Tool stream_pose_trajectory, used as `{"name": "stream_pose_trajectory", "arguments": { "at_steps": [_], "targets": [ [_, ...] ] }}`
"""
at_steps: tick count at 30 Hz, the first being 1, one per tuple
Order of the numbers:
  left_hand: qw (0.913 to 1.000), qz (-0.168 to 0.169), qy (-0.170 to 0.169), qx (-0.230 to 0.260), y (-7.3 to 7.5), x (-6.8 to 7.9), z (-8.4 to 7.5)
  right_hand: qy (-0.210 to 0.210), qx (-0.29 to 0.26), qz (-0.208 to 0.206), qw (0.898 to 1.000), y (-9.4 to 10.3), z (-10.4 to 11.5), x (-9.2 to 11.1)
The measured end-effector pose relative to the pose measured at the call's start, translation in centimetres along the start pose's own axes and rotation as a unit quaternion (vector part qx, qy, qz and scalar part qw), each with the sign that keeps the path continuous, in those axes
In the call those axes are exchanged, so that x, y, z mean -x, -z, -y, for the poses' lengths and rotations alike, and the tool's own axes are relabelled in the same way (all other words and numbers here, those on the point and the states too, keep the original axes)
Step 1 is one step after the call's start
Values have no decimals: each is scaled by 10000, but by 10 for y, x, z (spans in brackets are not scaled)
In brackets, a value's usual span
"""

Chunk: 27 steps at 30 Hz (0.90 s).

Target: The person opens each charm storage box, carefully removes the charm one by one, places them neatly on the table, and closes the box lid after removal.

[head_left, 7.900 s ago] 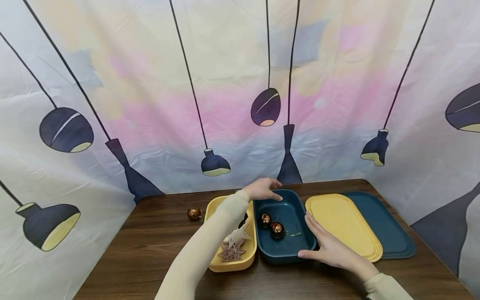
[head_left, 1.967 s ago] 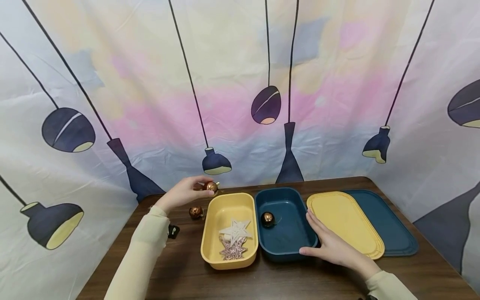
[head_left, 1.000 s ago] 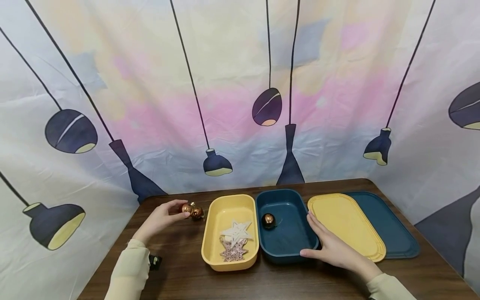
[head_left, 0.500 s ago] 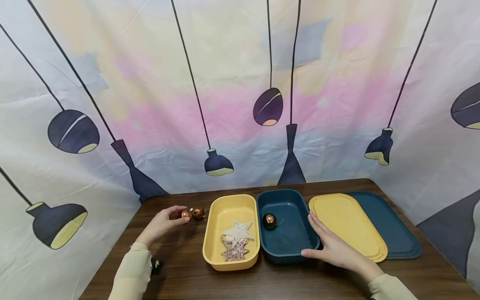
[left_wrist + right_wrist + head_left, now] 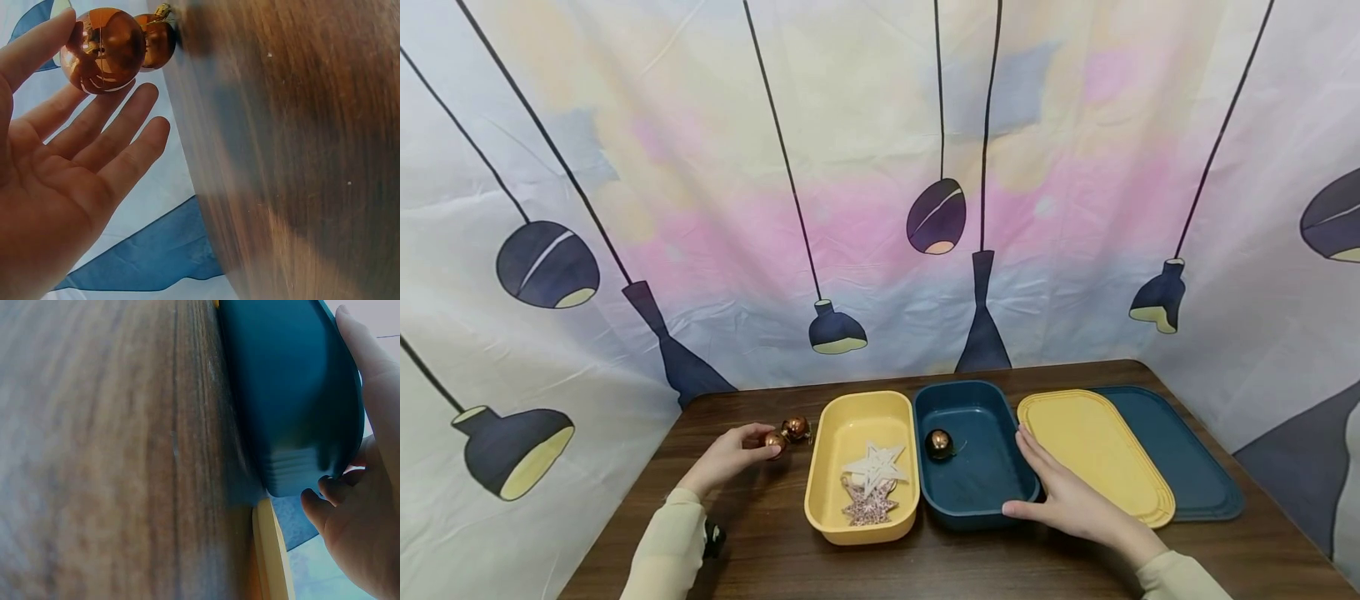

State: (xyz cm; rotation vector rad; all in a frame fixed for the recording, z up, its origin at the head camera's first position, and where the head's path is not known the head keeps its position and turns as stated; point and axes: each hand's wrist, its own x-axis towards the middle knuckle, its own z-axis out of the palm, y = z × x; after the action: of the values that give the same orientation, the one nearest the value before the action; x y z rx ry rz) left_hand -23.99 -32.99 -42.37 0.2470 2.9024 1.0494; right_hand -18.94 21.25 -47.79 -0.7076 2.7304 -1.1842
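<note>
With the yellow box (image 5: 817, 500) as my dial's centre and twelve at the wall, I find the copper ball (image 5: 775, 442) out at ten o'clock, pinched in the left hand (image 5: 724, 457). That grip is narrow: thumb on one side, fingers on the other, with the ball hiding some of the fingertip contact. The second ball (image 5: 795, 427) sits at two o'clock from it, so near that I can't tell whether they touch, nor whether the held one bears on the table (image 5: 970, 571). For a clean hold I'd put thumb and forefinger across the ball's widest part, squeeze only lightly because the shell looks smooth and could slip, and let the other fingers hang clear of its neighbour, which would probably roll at a nudge. Lowering or lifting is best done straight and slowly. The right hand (image 5: 1063, 493) is spread wide at four o'clock on the blue box (image 5: 977, 500), thumb at the near rim, fingers along the outer wall; light, steady contact seems enough to brace it. Inside that box, toward ten o'clock, lies the third ball (image 5: 938, 444). The white star (image 5: 877, 464) and glitter star (image 5: 870, 505) lie toward five and six in the yellow one.
</note>
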Motion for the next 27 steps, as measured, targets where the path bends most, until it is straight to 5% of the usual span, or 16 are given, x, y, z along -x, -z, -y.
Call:
{"name": "stream_pose_trajectory", "arguments": {
  "at_steps": [27],
  "targets": [
    [9979,586,195,-175,-1,-1,13,-1,11,-4,10000,0,-1,0]
  ]
}}
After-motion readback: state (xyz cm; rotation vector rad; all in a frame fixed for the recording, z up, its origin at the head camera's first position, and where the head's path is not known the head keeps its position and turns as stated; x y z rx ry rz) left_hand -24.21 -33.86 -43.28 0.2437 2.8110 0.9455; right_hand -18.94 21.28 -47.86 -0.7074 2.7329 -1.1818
